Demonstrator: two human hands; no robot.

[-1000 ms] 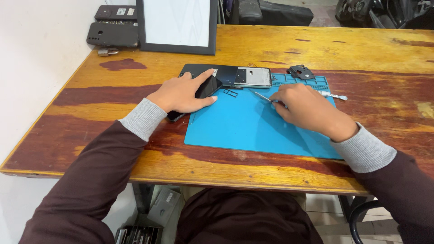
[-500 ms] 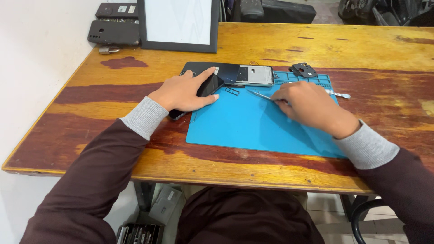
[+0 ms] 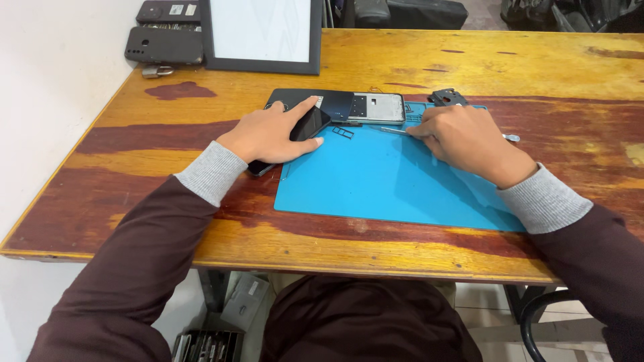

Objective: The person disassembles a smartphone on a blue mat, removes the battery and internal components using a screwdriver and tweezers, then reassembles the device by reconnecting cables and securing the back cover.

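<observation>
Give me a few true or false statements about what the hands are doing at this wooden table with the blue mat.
1. The left hand rests on a dark phone. True.
2. The right hand holds a thin metal tool. True.
3. The mat is red. False: it is blue.
4. A small card tray lies on the mat between the hands. True.
5. Both hands are lifted off the table. False: both rest low on it.
</observation>
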